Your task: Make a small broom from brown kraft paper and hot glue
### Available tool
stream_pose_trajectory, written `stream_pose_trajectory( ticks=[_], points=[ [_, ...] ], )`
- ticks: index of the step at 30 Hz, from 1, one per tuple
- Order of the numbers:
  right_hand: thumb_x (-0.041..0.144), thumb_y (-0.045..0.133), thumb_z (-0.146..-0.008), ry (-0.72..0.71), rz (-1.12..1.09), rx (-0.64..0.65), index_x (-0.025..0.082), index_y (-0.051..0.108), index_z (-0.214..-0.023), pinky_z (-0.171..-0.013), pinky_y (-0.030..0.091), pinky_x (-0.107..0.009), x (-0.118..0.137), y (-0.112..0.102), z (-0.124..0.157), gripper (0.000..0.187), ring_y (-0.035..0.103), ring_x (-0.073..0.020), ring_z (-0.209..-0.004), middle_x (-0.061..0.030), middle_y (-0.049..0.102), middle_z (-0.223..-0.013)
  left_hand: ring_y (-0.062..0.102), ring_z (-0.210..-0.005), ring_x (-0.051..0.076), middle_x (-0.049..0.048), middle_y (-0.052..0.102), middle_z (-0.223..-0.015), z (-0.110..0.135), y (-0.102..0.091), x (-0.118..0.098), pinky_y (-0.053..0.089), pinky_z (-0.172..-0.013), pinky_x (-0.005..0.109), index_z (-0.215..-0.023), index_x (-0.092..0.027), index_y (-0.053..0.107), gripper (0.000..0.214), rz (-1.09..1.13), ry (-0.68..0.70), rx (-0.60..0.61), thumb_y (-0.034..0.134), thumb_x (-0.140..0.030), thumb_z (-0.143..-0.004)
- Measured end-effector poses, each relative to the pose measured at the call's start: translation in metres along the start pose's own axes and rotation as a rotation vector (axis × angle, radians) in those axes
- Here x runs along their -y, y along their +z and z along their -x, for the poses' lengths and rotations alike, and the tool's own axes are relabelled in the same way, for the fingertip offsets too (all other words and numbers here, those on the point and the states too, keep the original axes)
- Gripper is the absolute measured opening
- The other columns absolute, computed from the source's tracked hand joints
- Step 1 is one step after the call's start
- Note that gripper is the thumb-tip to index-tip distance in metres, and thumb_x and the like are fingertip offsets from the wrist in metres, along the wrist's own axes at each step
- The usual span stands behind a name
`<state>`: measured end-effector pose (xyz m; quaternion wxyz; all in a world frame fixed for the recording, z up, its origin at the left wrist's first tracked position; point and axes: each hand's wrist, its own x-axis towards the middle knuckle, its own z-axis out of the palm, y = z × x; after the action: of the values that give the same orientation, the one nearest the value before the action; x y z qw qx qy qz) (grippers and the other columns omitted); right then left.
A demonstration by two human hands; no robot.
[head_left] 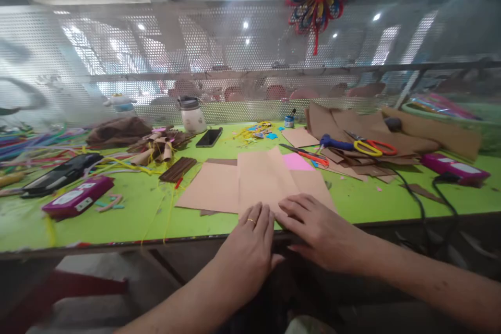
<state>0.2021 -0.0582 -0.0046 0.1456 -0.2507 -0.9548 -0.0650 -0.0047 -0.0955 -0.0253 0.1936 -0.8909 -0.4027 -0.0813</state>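
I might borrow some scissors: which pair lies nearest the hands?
The orange-handled pair beside the pink paper, just beyond the right hand. The blue-handled pair and the yellow-and-red pair lie farther back on the brown scraps.

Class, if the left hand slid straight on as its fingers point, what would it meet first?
The left hand meets the brown paper sheet, which its fingertips rest on; beyond that, depth is unclear.
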Motion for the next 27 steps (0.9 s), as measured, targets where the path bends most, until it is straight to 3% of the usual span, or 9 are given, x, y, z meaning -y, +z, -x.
stream_pose_trajectory(
  ticks=[8, 15, 20, 27],
  points=[
    [0.018, 0.054, -0.086, 0.026, 0.037, -0.104, 0.012, 0.052, -0.126, -0.101, 0.037, -0.054, -0.003, 0.013, 0.016, 0.041, 0.042, -0.0325, -0.123, -0.0174, 0.052, -0.131, 0.04, -0.13, 0.036, 0.0237, 0.046, -0.138, -0.001, -0.008, -0.006, 0.03, -0.108, 0.048, -0.132, 0.0, 0.043, 0.061, -0.005, -0.055, 0.058, 0.047, -0.045, -0.091],
    [0.025, 0.056, -0.087, 0.041, -0.005, -0.054, 0.018, 0.048, -0.134, -0.101, 0.039, -0.054, -0.015, 0.004, 0.028, 0.048, 0.04, -0.0301, -0.128, -0.0139, 0.05, -0.137, 0.041, -0.125, 0.037, 0.0199, 0.053, -0.123, -0.004, -0.01, -0.006, 0.031, -0.107, 0.049, -0.127, -0.002, 0.047, 0.057, 0.055, -0.065, 0.065, 0.056, -0.041, -0.086],
    [0.028, 0.058, -0.086, 0.055, -0.003, -0.068, 0.014, 0.039, -0.14, -0.105, 0.038, -0.052, -0.019, 0.005, 0.039, 0.059, 0.035, -0.0289, -0.133, -0.0151, 0.045, -0.142, 0.042, -0.123, 0.035, 0.0165, 0.056, -0.112, -0.007, -0.014, -0.008, 0.036, -0.105, 0.048, -0.12, -0.006, 0.051, 0.052, 0.123, -0.103, 0.022, 0.062, -0.04, -0.083],
    [0.028, 0.058, -0.085, 0.101, -0.023, -0.062, 0.018, 0.048, -0.134, -0.102, 0.04, -0.053, -0.022, 0.003, 0.044, 0.052, 0.039, -0.0295, -0.13, -0.0152, 0.047, -0.14, 0.047, -0.118, 0.035, 0.0169, 0.057, -0.113, -0.002, -0.021, -0.006, 0.041, -0.1, 0.046, -0.119, -0.005, 0.052, 0.054, 0.083, -0.133, 0.015, 0.062, -0.044, -0.082]
  ],
)
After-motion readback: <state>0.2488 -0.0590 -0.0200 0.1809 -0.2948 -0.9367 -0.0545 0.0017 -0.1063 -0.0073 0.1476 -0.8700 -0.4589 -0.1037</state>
